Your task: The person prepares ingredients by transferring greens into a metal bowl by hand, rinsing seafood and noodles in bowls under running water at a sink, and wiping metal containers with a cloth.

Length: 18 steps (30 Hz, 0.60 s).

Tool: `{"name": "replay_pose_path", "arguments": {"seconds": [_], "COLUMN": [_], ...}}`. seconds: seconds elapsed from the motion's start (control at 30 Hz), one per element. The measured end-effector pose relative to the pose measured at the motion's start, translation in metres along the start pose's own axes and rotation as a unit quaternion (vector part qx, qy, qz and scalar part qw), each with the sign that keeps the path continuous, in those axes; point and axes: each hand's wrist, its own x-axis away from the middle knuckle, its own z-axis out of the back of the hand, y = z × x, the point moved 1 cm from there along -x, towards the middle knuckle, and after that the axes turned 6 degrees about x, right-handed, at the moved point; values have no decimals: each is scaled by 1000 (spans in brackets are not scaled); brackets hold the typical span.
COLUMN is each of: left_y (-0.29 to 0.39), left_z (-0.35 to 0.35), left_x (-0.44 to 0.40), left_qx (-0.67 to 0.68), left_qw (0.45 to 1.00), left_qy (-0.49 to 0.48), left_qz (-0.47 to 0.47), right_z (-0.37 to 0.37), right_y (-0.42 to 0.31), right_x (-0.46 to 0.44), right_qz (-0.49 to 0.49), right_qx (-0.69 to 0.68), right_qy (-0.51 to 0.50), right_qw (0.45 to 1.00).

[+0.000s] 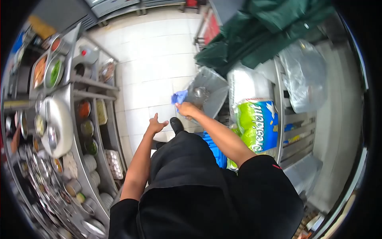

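Observation:
My right hand [186, 110] is closed on a crumpled blue-violet piece [179, 96]; whether it is cloth or thin plastic I cannot make out. Just beyond it stands a grey bin [217, 89], open at the top, with some clear crumpled material [199, 95] inside. The blue piece overlaps the bin's left edge in view; contact is unclear. Over the tiled floor, my left hand [157, 124] hangs with fingers spread and holds nothing.
On the right are a green and blue "President" bag [256, 125], a dark green plastic sheet [254, 36] and a blue crate [215, 149]. Steel shelving [75, 85] on the left carries food containers, stacked dishes and an egg tray [114, 164]. White tiles [147, 59] lie ahead.

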Motion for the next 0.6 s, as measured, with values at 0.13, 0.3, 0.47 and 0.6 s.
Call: {"name": "replay_pose_path", "arguments": {"seconds": [0.13,0.3,0.47,0.6], "left_y": [-81,-131,-198,-216], "left_z": [30,59,87,103], "left_x": [44,114,132,192], "left_qx": [407,720,765,899], "left_qw": [913,691,592,260], "left_qy": [38,-70,47,21], "left_qz": [-4,4,-248,-353], "right_z": [-6,-26,-108,-225], "right_y": [-91,-198,-281,-314], "right_x": [67,139,131,102], "right_qz": [243,339,335,294], "right_qx": [166,-30,-46,-216], "right_qy": [-81,-318,-93,-162], "right_qw": [952,885,936,917]}}
